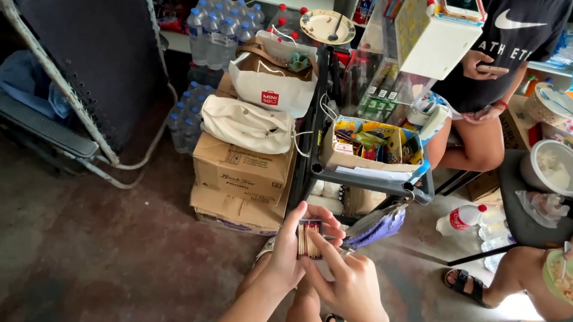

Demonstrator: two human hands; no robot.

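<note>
We look down on a rough concrete floor, stained brown, with a folded cot of dark cloth and pale tubing leaning at the left. Beside it stand stacked cardboard boxes under soft white bags, and shrink-wrapped water bottles behind. A black metal cart carries a tray of bright packets. At the right two other people sit; one holds a green bowl of food.

Our left hand is clasped around a small bundle of sticks, thin, pale wood with darker ends, its long axis running away from us, nearly upright in view. The bundle sits between both hands, over our knees. Our right hand lies just right of it, fingers pinched at its lower end; the left hand has the fuller grip, so it is the nearer
</note>
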